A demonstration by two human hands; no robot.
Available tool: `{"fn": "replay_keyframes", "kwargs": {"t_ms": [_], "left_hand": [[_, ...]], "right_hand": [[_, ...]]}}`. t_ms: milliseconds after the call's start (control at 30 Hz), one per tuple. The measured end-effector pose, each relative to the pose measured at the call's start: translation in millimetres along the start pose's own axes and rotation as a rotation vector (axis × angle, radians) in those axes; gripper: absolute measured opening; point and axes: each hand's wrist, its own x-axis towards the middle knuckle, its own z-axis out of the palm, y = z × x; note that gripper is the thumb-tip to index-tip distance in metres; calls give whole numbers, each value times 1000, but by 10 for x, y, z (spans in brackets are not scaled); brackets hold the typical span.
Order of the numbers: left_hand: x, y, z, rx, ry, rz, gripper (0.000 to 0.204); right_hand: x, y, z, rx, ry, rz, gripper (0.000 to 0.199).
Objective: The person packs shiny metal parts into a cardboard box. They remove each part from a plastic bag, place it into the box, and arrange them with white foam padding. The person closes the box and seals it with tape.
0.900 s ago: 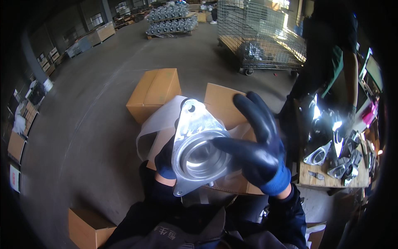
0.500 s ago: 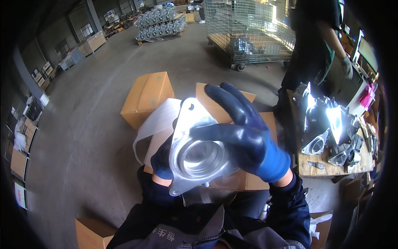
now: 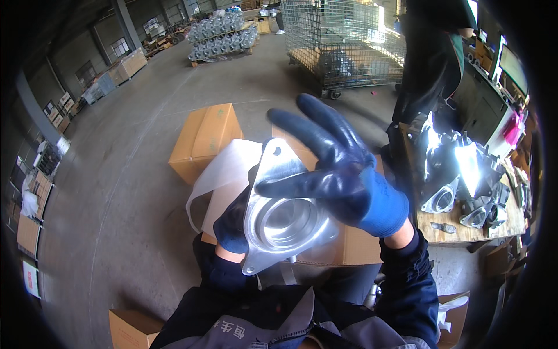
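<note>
Head view: left hand holds the silver flange from behind; right hand splays, thumb across its face; pale lettering marks the jacket.

Holding up a shiny silver triangular metal flange in the dark-gloved left hand.
Spreading the blue-cuffed, dark-gloved right hand across the flange's upper part, fingers well apart, hard to tell whether touching; working above brown cardboard, beside a curled white sheet and near a closed tan cardboard carton, with a wooden-topped table to the right, bearing more silver metal parts.
</note>
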Motion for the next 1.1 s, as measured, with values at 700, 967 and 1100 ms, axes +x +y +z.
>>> {"fn": "replay_keyframes", "kwargs": {"t_ms": [700, 967, 1100], "left_hand": [[-464, -321, -611, 624, 171, 15, 43], [-18, 591, 77, -118, -239, 155, 53], [23, 331, -130, -220, -176, 41, 44]], "right_hand": [[261, -58, 28, -374, 97, -68, 25], [51, -102, 53, -143, -100, -52, 46], [-343, 37, -87, 152, 40, 166, 39]]}}
